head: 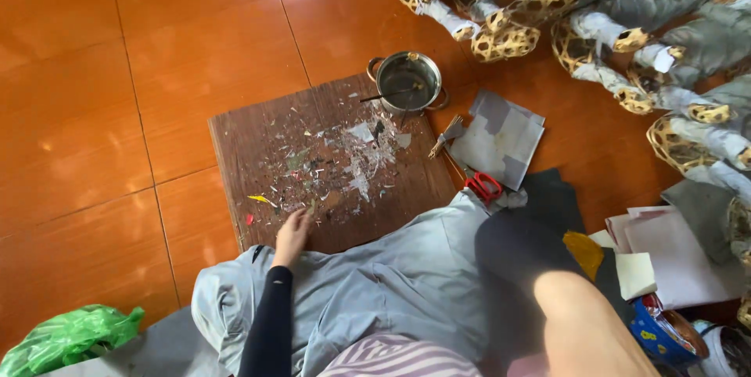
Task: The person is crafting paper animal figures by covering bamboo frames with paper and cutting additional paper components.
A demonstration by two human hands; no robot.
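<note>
Brown wooden board (328, 166), scuffed and speckled with dried paste and paper scraps, is our landmark in the head view, lying flat on the glossy orange floor tiles (117, 72). Our left hand (292, 232) rests at the board's near edge, fingers loosely curled down onto the surface among the scraps; whether they pinch a bit of paper we can't tell. Looks like the hand sits there to brace or pick at the mess. Our right hand isn't visible, just a bare forearm low at the board's near right, so no call on those fingers.

At the board's far corner sits a small steel pot (407, 81) with a stick leaning in it, close enough to dip from, we'd guess. Just right of the board lie grey paper sheets (501, 138) and red-handled scissors (483, 186), handy for cutting. Beyond the pot, woven bamboo frames partly wrapped in grey paper (626, 17) pile up. Near left of the board, a crumpled green plastic bag (70, 334).
</note>
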